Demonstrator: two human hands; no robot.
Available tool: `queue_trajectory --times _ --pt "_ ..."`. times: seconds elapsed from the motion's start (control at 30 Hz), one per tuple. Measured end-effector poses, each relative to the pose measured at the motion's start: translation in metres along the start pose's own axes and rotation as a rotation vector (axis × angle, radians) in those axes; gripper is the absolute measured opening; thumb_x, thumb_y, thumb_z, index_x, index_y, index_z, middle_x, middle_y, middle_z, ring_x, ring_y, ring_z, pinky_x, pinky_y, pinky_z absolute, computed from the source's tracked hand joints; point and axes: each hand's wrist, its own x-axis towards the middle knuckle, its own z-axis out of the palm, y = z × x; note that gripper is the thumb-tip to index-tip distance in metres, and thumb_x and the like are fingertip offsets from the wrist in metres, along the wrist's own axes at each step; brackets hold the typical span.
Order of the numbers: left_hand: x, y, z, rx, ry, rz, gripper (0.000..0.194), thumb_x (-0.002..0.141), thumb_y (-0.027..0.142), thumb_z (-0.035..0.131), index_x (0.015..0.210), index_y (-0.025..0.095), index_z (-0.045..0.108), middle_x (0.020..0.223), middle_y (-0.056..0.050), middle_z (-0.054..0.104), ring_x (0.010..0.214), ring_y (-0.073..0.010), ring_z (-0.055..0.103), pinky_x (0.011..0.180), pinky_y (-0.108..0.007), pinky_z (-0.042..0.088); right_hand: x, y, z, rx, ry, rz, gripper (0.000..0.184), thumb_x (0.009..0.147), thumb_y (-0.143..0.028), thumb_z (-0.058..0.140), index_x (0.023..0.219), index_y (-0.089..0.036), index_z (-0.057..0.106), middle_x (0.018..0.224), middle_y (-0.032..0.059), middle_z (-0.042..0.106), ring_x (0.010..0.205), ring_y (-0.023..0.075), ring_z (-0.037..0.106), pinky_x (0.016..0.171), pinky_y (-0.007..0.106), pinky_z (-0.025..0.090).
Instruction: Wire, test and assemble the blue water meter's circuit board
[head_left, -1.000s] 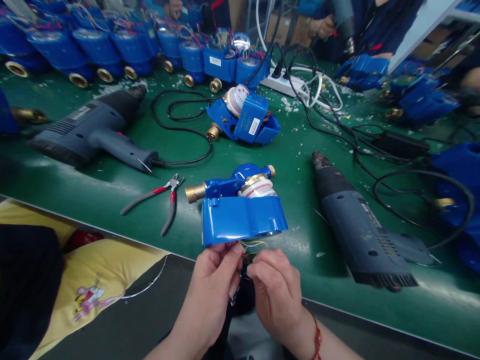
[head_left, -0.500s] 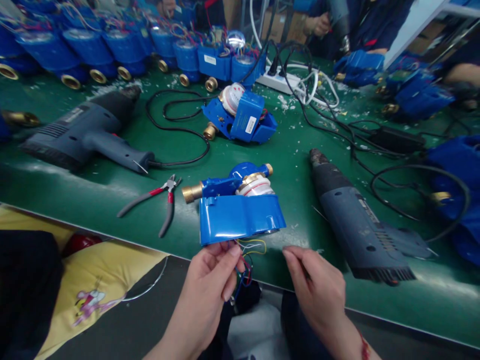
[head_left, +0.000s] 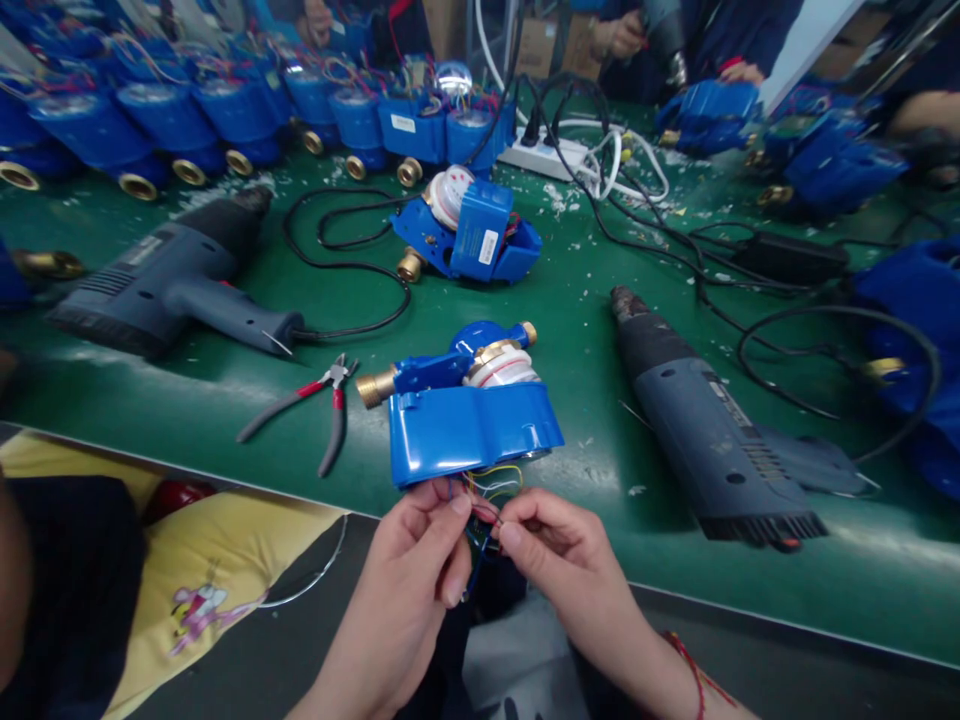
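Observation:
A blue water meter (head_left: 472, 420) with brass ends lies at the near edge of the green table (head_left: 225, 370). Thin coloured wires (head_left: 491, 490) hang from its underside. My left hand (head_left: 420, 560) pinches those wires just below the blue housing, fingers closed. My right hand (head_left: 555, 555) meets it from the right, with thumb and forefinger pinched on the same bundle of wires. The wire ends are hidden between the fingers.
Red-handled pliers (head_left: 319, 405) lie left of the meter. One heat gun (head_left: 172, 285) rests at the left, another (head_left: 705, 430) at the right, cords trailing to a power strip (head_left: 547, 155). A second meter (head_left: 469, 235) sits behind; several more line the back. Other people's hands work across the table.
My right hand, which had drawn away to the right half a second ago, has come back to the wires and pinched them. The left hand kept its hold.

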Motion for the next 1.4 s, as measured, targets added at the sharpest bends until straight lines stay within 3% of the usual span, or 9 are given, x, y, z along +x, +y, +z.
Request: queue_trajectory --times 0.2,0.33,0.5,0.63,0.73,0.83,1.07,1.23,1.4 --pt "0.001 -0.002 0.0 -0.035 -0.022 0.006 0.025 0.07 0.031 0.08 0.08 0.013 0.065 0.071 0.002 0.064 0.04 0.0032 0.033 0.041 -0.011 0.025 -0.004 0.003 -0.001 -0.115 0.026 -0.082 0.023 0.086 -0.029 0.058 0.068 -0.016 0.061 0.063 -0.0019 0.05 0.058 0.0095 0.042 0.053 0.022 0.032" --pt "0.001 0.0 -0.001 -0.018 0.022 0.003 0.03 0.062 0.03 0.085 0.076 0.013 0.065 0.067 0.003 0.061 0.04 0.002 0.032 0.038 -0.011 0.023 -0.004 0.003 0.0 -0.161 0.092 -0.148 0.02 0.088 -0.025 0.056 0.07 -0.017 0.059 0.063 -0.0027 0.05 0.057 0.0092 0.043 0.052 0.021 0.033" --pt "0.001 0.0 -0.007 0.026 0.021 0.003 0.028 0.066 0.035 0.082 0.077 0.014 0.067 0.063 0.001 0.063 0.04 0.0007 0.034 0.041 -0.012 0.026 -0.003 0.005 0.002 -0.157 0.104 -0.11 0.02 0.087 -0.027 0.054 0.07 -0.017 0.057 0.062 -0.0024 0.05 0.056 0.0094 0.043 0.05 0.021 0.034" --pt "-0.003 -0.001 -0.011 0.062 -0.027 -0.048 0.027 0.07 0.034 0.079 0.087 0.015 0.07 0.067 -0.001 0.066 0.042 0.0001 0.036 0.043 -0.013 0.027 -0.001 0.009 0.003 -0.328 0.172 -0.121 0.011 0.087 -0.022 0.052 0.077 -0.018 0.056 0.062 -0.0033 0.05 0.053 0.0096 0.046 0.049 0.021 0.037" --pt "-0.006 -0.002 -0.013 0.097 -0.043 -0.062 0.025 0.07 0.031 0.079 0.085 0.014 0.07 0.068 -0.002 0.067 0.04 0.0009 0.036 0.043 -0.014 0.025 -0.002 0.006 0.002 -0.503 0.212 -0.319 0.007 0.087 -0.014 0.05 0.088 -0.02 0.054 0.067 -0.0042 0.051 0.055 0.0089 0.049 0.05 0.02 0.037" --pt "-0.005 -0.006 -0.015 0.108 -0.049 -0.021 0.022 0.071 0.031 0.079 0.082 0.015 0.068 0.063 0.001 0.063 0.037 0.0012 0.039 0.04 -0.013 0.023 -0.003 -0.002 0.002 -0.595 0.121 -0.508 0.013 0.09 -0.01 0.048 0.09 -0.02 0.057 0.08 -0.0006 0.059 0.072 0.011 0.056 0.062 0.022 0.042" --pt "-0.004 -0.011 -0.016 0.149 -0.042 0.026 0.047 0.07 0.035 0.078 0.111 0.017 0.062 0.059 0.002 0.063 0.032 -0.002 0.042 0.036 -0.013 0.024 0.008 -0.011 0.013 -0.526 0.098 -0.218 0.012 0.082 -0.016 0.053 0.078 -0.018 0.065 0.071 -0.0005 0.057 0.058 0.0102 0.047 0.052 0.024 0.035" --pt "-0.001 -0.012 -0.021 0.177 -0.116 0.016 0.053 0.071 0.038 0.077 0.117 0.017 0.058 0.057 0.003 0.061 0.031 -0.0029 0.041 0.035 -0.014 0.023 0.018 -0.007 0.02 -0.276 0.1 0.055 0.01 0.075 -0.023 0.057 0.073 -0.016 0.064 0.066 0.0012 0.059 0.053 0.0118 0.047 0.05 0.025 0.036" --pt "-0.001 -0.014 -0.024 0.186 -0.037 0.124 0.033 0.076 0.037 0.073 0.104 0.019 0.068 0.061 0.003 0.059 0.041 -0.0025 0.042 0.041 -0.015 0.029 0.016 -0.005 0.019 -0.351 0.125 -0.06 0.014 0.08 -0.021 0.056 0.067 -0.017 0.06 0.061 -0.0013 0.055 0.052 0.0095 0.044 0.048 0.023 0.033"
